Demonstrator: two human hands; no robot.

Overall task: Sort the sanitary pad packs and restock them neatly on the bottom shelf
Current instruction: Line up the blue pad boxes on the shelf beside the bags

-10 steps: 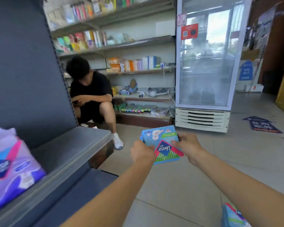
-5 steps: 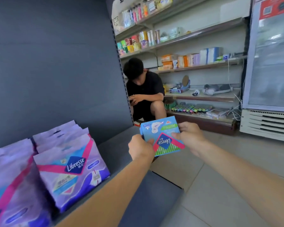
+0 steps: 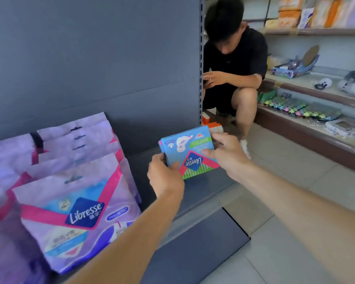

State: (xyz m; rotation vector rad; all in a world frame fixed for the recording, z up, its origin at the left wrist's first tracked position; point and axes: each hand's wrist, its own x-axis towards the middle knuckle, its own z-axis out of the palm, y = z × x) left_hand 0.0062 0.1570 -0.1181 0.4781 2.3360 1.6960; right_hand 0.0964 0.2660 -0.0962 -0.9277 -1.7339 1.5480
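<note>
nearest, at the left, a row of purple libresse packs (image 3: 70, 212) is seen standing upright on the grey bottom shelf (image 3: 203, 187), set one behind another and leaning back slightly. to their right, a bare stretch of that shelf is left.

above this bare stretch, a blue libresse pack (image 3: 191, 154) is held between both hands, tilted, with its logo turned upside down. its lower left corner is gripped by the left hand (image 3: 164, 177), the thumb laid on the front and the fingers curled behind. its right edge is pinched by the right hand (image 3: 228, 154), the thumb pressed across the front face and the fingers wrapped round the back. whether the pack's lower edge touches the shelf cannot be told.

behind the packs, the shelf's dark grey back panel (image 3: 90, 58) is seen. beyond its right edge, a crouching person (image 3: 234, 58) in a black shirt is seen on the tiled floor (image 3: 275, 222), and farther off, wall shelves (image 3: 316, 95) stocked with small goods.
</note>
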